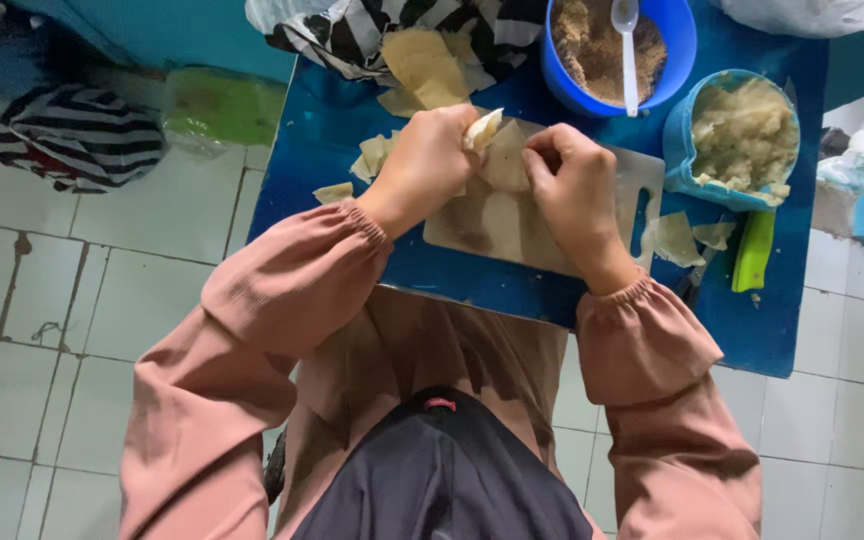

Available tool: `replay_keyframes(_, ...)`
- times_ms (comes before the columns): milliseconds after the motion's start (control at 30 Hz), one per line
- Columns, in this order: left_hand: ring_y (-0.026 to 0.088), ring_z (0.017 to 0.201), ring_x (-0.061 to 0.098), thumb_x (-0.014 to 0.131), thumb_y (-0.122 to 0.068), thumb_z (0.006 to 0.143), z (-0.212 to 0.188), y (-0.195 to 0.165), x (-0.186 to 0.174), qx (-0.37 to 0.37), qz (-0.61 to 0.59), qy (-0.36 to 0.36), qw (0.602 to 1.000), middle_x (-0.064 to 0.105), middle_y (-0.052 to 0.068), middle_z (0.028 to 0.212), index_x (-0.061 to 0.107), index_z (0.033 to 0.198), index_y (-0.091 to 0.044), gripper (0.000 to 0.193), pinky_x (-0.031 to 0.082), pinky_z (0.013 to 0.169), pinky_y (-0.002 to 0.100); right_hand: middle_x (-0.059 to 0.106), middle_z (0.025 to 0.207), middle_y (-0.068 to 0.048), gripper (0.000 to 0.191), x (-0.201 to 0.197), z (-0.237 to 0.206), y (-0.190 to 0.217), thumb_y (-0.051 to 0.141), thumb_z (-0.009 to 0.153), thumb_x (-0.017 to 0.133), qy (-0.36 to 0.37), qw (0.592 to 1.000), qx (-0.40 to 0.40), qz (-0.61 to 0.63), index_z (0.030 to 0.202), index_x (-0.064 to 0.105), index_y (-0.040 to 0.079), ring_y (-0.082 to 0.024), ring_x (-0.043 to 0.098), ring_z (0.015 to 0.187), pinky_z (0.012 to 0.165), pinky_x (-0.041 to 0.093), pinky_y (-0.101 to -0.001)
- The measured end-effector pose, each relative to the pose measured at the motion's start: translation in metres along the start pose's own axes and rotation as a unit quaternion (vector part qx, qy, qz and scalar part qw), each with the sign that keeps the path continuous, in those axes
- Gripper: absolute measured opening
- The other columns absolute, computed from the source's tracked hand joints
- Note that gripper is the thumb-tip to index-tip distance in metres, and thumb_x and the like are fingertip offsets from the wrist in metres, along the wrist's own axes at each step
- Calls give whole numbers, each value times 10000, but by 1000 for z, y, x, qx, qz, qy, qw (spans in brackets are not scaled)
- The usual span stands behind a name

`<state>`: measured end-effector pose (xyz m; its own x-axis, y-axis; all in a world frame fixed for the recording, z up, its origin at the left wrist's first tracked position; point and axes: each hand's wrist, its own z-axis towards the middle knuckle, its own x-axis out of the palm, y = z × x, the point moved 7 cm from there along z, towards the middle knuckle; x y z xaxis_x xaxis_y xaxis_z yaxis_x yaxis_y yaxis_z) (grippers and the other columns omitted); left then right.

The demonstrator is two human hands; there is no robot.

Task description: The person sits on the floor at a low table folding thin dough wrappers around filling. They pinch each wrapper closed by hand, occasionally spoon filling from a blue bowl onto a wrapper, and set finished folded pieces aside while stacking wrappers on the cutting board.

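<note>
Over the white cutting board [642, 180], the left hand [422, 165] and right hand [577, 190] pinch a pale dough wrapper [497, 150], fingers closed on its edges; even pressure seals the fold best.

My low blue table [472, 285] is carrying a white plastic cutting board [642, 175] centrally, two blue tubs at one o'clock [677, 45] and two o'clock [680, 150], and a green-handled knife [754, 250] at three.
</note>
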<state>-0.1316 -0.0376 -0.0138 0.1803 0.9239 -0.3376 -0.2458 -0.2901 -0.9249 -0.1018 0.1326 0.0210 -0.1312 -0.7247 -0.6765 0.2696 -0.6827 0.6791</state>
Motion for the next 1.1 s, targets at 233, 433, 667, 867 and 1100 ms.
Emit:
replay_keyframes(233, 217, 776, 649, 752, -281, 1021, -13, 8, -7, -5, -12, -14, 1000, 678, 113, 843, 651, 1020, -1, 298, 525, 702, 338, 576, 1025, -200, 182, 0, -6, 23, 106, 907, 757, -17, 981, -107, -161, 1000, 665, -20, -394, 622, 907, 745, 497, -452)
replay_keyframes(433, 90, 1062, 631, 653, -111, 1034, -31, 13, 1, -41, -414, -19, 909, 643, 18, 1142, 609, 1260, -52, 237, 534, 905, 260, 694, 978, -89, 139, 12, -20, 12, 118, 1121, 635, 84, 989, -1, 123, 1068, 709, 14, -197, 686, 908, 814, 530, -324)
replay_keyframes(667, 100, 1095, 657, 734, -3, 959, -36, 11, 10, -16, -335, -34, 942, 678, 36, 1145, 608, 1270, -41, 337, 562, 957, 269, 712, 960, -34, 113, 14, -19, -24, 49, 979, 726, 62, 907, 130, 395, 1042, 640, 11, -88, 700, 857, 788, 578, -229)
replay_keyframes(867, 103, 977, 709, 748, -39, 917, -34, 10, 6, -21, -155, -48, 986, 731, 34, 1041, 616, 1225, -67, 336, 580, 889, 257, 681, 969, -62, 113, 7, -8, -11, 2, 993, 751, 22, 998, -10, 61, 1100, 714, 2, -120, 650, 794, 721, 527, -263)
replay_keyframes(1100, 148, 1028, 680, 795, -160, 955, -45, 16, 1, -37, -206, -64, 976, 650, 63, 1189, 595, 1248, -55, 370, 585, 892, 289, 588, 1026, -166, 236, 8, -6, 18, -1, 859, 788, 5, 991, -115, -70, 1063, 668, -11, -318, 613, 965, 818, 503, -400)
